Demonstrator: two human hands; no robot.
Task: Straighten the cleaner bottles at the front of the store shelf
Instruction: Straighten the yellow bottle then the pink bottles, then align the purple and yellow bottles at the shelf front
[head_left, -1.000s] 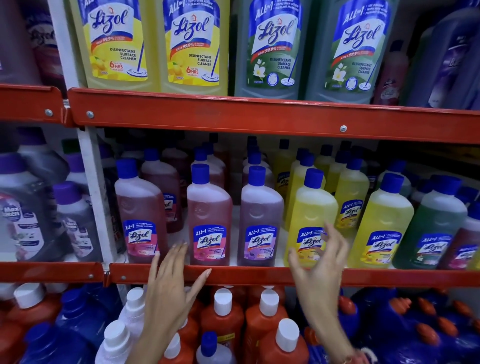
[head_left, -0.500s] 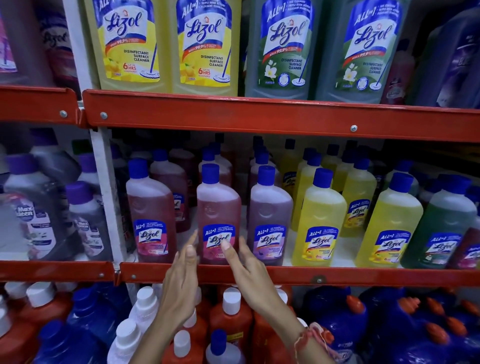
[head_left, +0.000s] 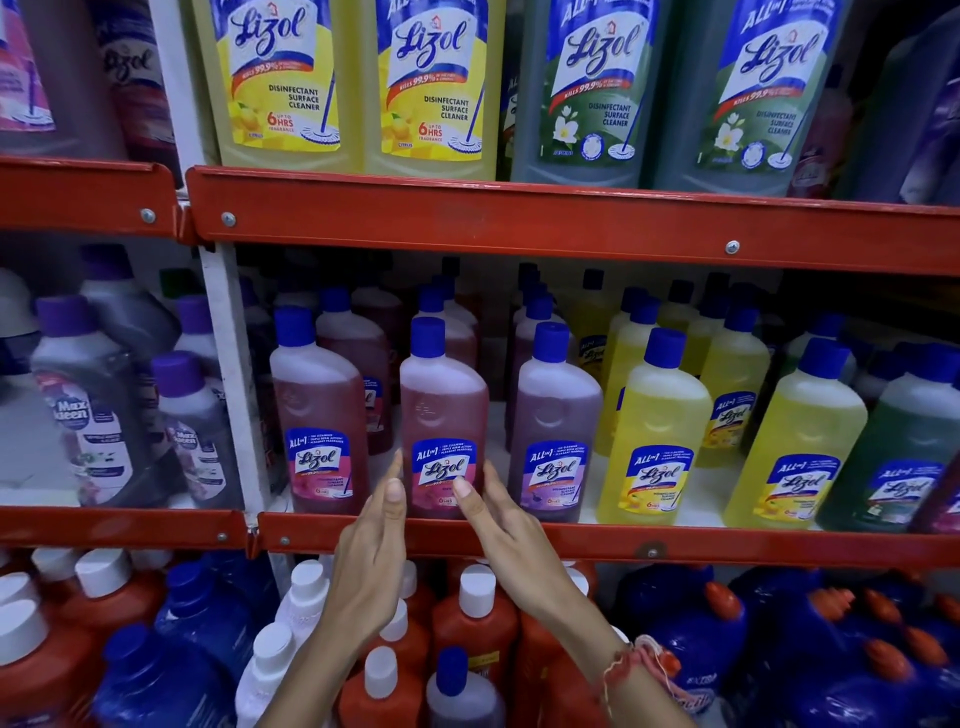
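A front row of blue-capped Lizol cleaner bottles stands upright on the middle red shelf (head_left: 675, 543). The middle pink bottle (head_left: 444, 410) has its label facing me. My left hand (head_left: 371, 561) lies with straight fingers against that bottle's lower left side. My right hand (head_left: 506, 525) holds the lower right side, thumb on the label's front. The bottle is clasped between both hands. To its left is another pink bottle (head_left: 319, 421); to its right a purple one (head_left: 553, 426), then yellow ones (head_left: 654, 431).
Large yellow and green Lizol bottles (head_left: 436, 88) fill the shelf above its red rail (head_left: 519, 218). Orange, white and blue bottles (head_left: 472, 618) crowd the shelf below, under my forearms. A white upright post (head_left: 228, 374) separates grey Max Kleen bottles (head_left: 88, 405) at the left.
Both hands rose from the shelf's front rail and closed in around the middle pink bottle; the right hand came over from the yellow bottle. The view has moved closer.
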